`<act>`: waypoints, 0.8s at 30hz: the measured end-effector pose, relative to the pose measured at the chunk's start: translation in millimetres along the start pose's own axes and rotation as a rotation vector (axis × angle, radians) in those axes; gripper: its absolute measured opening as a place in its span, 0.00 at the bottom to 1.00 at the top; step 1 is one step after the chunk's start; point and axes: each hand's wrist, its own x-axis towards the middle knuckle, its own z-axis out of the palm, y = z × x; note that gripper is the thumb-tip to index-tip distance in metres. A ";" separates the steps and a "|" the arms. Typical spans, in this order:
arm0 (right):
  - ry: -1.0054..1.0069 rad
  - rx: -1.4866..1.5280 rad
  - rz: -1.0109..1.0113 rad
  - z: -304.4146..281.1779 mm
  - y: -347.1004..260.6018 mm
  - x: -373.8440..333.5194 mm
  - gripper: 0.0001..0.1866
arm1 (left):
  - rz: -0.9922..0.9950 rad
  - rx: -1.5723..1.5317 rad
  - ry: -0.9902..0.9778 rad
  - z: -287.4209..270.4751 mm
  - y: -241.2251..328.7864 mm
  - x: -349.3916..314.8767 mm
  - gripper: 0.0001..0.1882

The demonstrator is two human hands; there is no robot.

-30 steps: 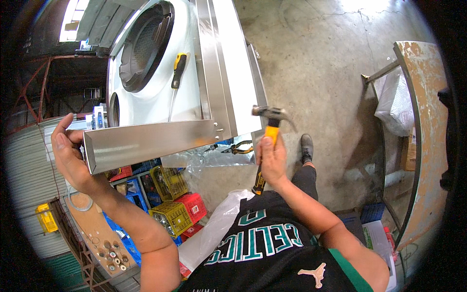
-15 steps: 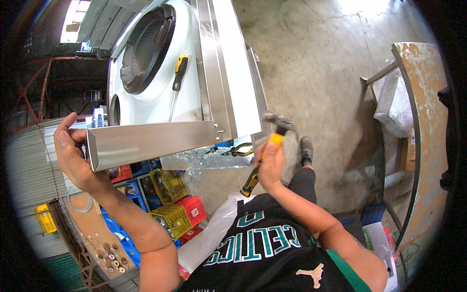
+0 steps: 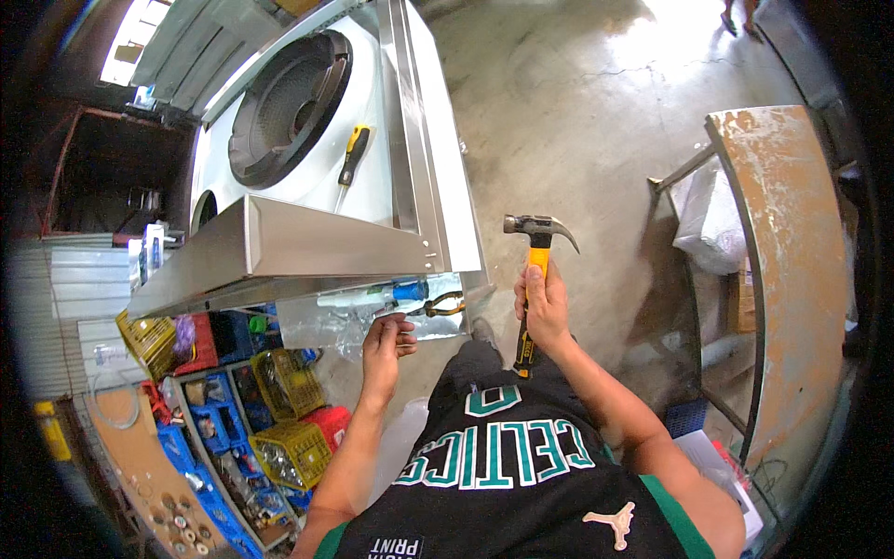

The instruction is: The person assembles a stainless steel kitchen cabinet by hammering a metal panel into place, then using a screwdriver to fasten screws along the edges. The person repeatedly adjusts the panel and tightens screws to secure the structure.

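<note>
My right hand (image 3: 548, 303) is closed round the yellow and black handle of a claw hammer (image 3: 535, 226). Its steel head points up, away from the machine. My left hand (image 3: 384, 345) is half curled with its fingers apart, beside a pair of pliers (image 3: 438, 306) with dark, yellow-marked handles; no object shows in it. The pliers lie near a blue item (image 3: 410, 292) on clear plastic. Just beyond, a bent sheet-metal panel (image 3: 326, 244) juts from the edge of a white machine with a round dark door (image 3: 293, 107). A yellow and black screwdriver (image 3: 352, 158) rests on its front.
Yellow crates (image 3: 291, 455) and blue bins (image 3: 216, 415) of parts stand at the lower left beside a brown board (image 3: 154, 466). On the right is a worn table (image 3: 792, 252) with a plastic-wrapped bundle (image 3: 712, 219) under it. Concrete floor (image 3: 577, 112) lies between.
My left hand has let go of the metal panel's end and come down beside the pliers. The hammer has swung upright in my right hand. The view has shifted.
</note>
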 end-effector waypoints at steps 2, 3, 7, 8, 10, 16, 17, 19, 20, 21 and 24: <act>0.069 -0.038 -0.050 5.6 -0.1 -2.1 0.16 | 0.045 -0.275 -0.121 -13.3 -21.5 43.9 0.13; 0.091 -0.067 -0.046 7.0 -0.2 -5.0 0.17 | 0.044 -0.398 -0.165 -18.4 -28.8 66.6 0.13; 0.177 -0.161 -0.061 17.1 1.9 -25.0 0.16 | 0.238 -0.293 -0.299 -23.8 -55.7 156.3 0.09; 0.191 -0.158 -0.066 20.2 1.9 -31.2 0.15 | 0.437 -0.043 -0.303 -23.6 -64.6 174.0 0.09; 0.281 -0.195 -0.067 29.9 3.5 -44.0 0.15 | 0.542 0.434 0.021 -31.4 -82.4 194.4 0.09; 0.476 -0.296 -0.047 44.0 18.7 -72.1 0.15 | 0.984 0.836 -0.332 -44.8 -58.9 228.9 0.13; 0.502 -0.279 -0.008 45.9 24.3 -74.4 0.16 | 1.001 0.855 -0.440 -42.6 -46.6 228.5 0.14; 0.539 -0.331 0.008 50.1 35.9 -78.2 0.15 | 0.830 1.056 -0.621 -34.1 -24.2 221.8 0.19; 0.574 -0.347 0.061 51.8 40.9 -80.7 0.15 | 0.591 1.108 -0.708 -28.9 -17.2 214.6 0.24; 0.576 -0.355 0.023 53.9 45.4 -83.3 0.15 | 0.440 1.086 -0.789 -24.8 -9.9 209.4 0.29; 0.591 -0.395 0.007 59.1 54.7 -87.2 0.17 | 0.742 1.002 -0.872 -20.0 2.2 200.8 0.40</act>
